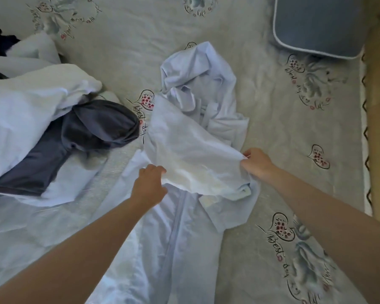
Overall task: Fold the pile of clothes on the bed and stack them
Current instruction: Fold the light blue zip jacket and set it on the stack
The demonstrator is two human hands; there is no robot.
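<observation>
Head view: pale blue shirt [191,137] lies mid-bed, crumpled at its far end, w/ a long part trailing toward the person. A flap of it is lifted off the sheet [283,128], stretched between both hands. Left hand [148,185] has fingers curled round the flap's left edge; right hand [256,163] pinches the right edge, thumb and fingertips closed on cloth. Both forearms reach fwd and slightly inward, wrists about level, hands well apart w/ the flap taut-ish between them.

Pile [31,110] sits to the left: whitish garments w/ a dark grey one [92,128] on top, its edge near the shirt but apart from it. Blue pillow [318,25] far right corner, well apart. No folded stack in view, so prob. early in the task; step in hand looks like spreading or first fold of the shirt.

Risks, as I judge them: far end is bunched and sleeves tangled, so folding now would trap creases and give a lumpy, uneven fold. Thin fabric held only at two edge pts could slip from the pinch if pulled hard. Trailing lower part may drag and twist when the flap is carried over. Swinging left could snag the grey garment and pull the pile apart.
</observation>
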